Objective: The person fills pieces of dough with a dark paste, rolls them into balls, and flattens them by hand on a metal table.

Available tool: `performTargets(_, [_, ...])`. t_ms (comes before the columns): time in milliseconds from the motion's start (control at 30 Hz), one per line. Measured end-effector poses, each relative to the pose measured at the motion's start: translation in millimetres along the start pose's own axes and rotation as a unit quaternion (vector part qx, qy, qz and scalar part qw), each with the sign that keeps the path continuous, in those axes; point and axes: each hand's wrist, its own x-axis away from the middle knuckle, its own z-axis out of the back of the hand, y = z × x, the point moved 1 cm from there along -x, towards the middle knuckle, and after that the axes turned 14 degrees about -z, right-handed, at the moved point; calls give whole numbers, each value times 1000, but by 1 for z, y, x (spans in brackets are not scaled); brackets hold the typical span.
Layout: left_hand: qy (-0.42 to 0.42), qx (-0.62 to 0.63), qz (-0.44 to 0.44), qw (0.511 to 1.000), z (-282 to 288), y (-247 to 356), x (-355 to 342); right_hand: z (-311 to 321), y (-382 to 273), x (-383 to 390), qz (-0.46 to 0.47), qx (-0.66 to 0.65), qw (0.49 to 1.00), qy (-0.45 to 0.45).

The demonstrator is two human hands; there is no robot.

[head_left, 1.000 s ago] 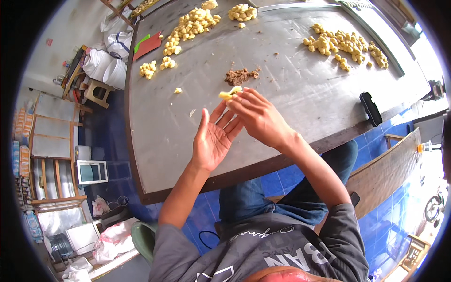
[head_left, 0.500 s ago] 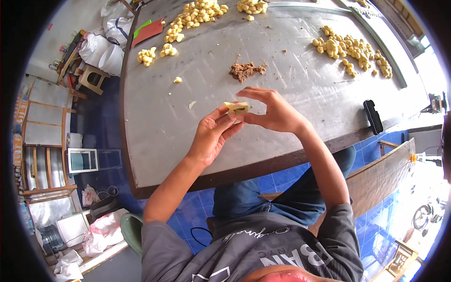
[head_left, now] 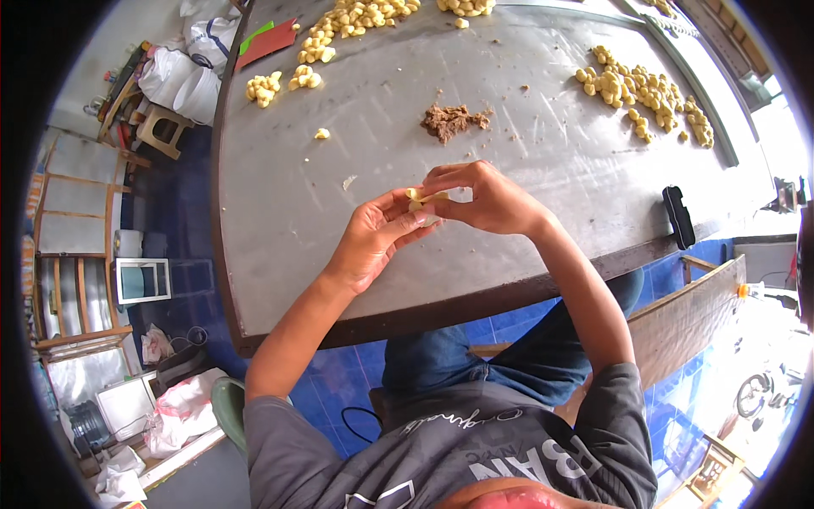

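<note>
Over the near half of the grey metal table (head_left: 305,246), my left hand (head_left: 373,233) pinches a small piece of pale yellow dough (head_left: 415,200) between thumb and fingers. My right hand (head_left: 488,201) grips the other side of the same piece, with fingers curled over it and partly hiding it. Beyond my hands lies a crumbly pile of brown paste (head_left: 449,120). A lone yellow bit (head_left: 322,134) sits to the upper left of my hands.
Yellow dough balls form clusters at the back left (head_left: 339,25), back middle (head_left: 465,7) and right (head_left: 627,89). Red (head_left: 264,47) and green (head_left: 255,36) flat pieces lie at the back-left corner. A black oblong object (head_left: 677,216) rests near the right edge; a wooden bench (head_left: 687,327) is below.
My left hand went from open palm to pinching the dough. My right hand moved right and down, briefly parted its fingers, then closed on the piece again.
</note>
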Motion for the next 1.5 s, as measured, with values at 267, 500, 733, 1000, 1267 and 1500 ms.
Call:
performTargets(267, [-16, 50, -2, 999, 0, -2, -2, 7, 28, -19, -174, -197, 965, -14])
performTargets(500, [-9, 11, 19, 1000, 5, -10, -2, 0, 20, -30, -184, -173, 964, -81])
performTargets(733, [18, 67, 18, 997, 8, -9, -3, -6, 19, -35, -197, -194, 958, -74])
performTargets(1000, [1, 5, -8, 1000, 7, -14, -3, -5, 34, -27, -210, -265, 937, -89])
performTargets(1267, [50, 103, 13, 993, 12, 0, -7, 84, 40, -42, -195, 51, 979, -1])
performTargets(1500, [105, 120, -9, 987, 14, -6, -18, 79, 83, -77, -62, 305, 949, 54])
